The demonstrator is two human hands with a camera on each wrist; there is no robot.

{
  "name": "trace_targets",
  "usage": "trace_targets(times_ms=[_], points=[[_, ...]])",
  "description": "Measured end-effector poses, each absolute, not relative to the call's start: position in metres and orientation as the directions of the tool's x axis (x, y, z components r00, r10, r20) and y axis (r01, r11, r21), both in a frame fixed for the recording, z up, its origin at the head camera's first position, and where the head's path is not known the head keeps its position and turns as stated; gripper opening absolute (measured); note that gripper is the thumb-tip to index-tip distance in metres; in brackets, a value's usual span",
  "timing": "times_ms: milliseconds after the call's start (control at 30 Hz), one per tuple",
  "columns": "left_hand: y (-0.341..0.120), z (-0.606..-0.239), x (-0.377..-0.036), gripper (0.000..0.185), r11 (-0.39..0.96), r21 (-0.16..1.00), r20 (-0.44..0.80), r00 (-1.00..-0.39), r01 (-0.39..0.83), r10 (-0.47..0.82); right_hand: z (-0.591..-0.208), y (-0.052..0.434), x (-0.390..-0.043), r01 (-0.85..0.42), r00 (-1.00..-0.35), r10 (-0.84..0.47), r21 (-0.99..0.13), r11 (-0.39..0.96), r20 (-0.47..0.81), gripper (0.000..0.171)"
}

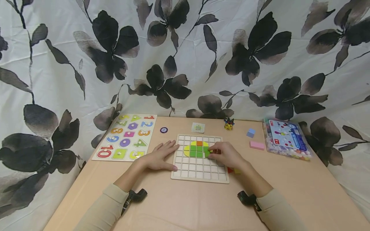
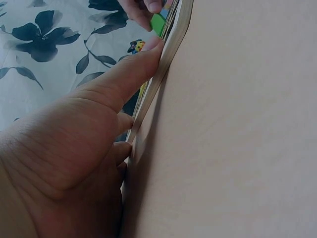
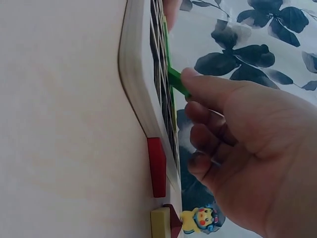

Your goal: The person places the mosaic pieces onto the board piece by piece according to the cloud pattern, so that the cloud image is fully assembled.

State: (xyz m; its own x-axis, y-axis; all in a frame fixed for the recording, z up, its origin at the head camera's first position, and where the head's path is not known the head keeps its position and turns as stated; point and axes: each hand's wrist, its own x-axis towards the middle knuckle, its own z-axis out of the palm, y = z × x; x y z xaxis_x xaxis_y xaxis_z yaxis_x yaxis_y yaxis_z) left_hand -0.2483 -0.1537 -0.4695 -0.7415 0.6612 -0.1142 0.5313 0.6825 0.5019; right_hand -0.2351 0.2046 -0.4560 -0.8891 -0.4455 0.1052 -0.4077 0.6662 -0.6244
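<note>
- Right hand (image 1: 228, 155) pinching a green tile (image 3: 177, 82) at the right edge of the coloured cluster on the grid board (image 1: 199, 173); tile tilted, not yet flat in its cell.
- Left hand (image 1: 160, 157) flat, fingers straight, pressing the board's left rim, holding nothing.
- Risk: tile catching a grid rib and jamming askew.
- Risk: knocking neighbouring green tiles (image 1: 196, 150) loose if pushed sideways.
- Risk: board sliding if left pressure eases.
</note>
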Motion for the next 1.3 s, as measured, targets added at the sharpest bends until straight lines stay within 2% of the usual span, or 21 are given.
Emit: trace_targets(times_ms=[467, 633, 933, 1300], points=[[-0.153, -0.471, -0.249, 0.106, 0.689, 0.505, -0.122, -0.747, 0.521, 0.654, -0.462, 0.203, -0.235, -0.459, -0.871, -0.472, -0.567, 0.683, 0.137, 0.03], [-0.154, -0.472, -0.249, 0.106, 0.689, 0.507, -0.124, -0.748, 0.518, 0.653, -0.458, 0.206, -0.235, -0.427, -0.884, -0.455, -0.576, 0.697, 0.104, 0.031], [-0.154, -0.473, -0.25, 0.107, 0.694, 0.499, -0.131, -0.746, 0.52, 0.653, -0.427, 0.23, -0.223, -0.395, -0.89, -0.449, -0.62, 0.678, 0.076, 0.034], [-0.154, -0.472, -0.25, 0.107, 0.687, 0.493, -0.113, -0.744, 0.534, 0.659, -0.412, 0.256, -0.217, -0.318, -0.898, -0.438, -0.636, 0.704, -0.036, 0.032]])
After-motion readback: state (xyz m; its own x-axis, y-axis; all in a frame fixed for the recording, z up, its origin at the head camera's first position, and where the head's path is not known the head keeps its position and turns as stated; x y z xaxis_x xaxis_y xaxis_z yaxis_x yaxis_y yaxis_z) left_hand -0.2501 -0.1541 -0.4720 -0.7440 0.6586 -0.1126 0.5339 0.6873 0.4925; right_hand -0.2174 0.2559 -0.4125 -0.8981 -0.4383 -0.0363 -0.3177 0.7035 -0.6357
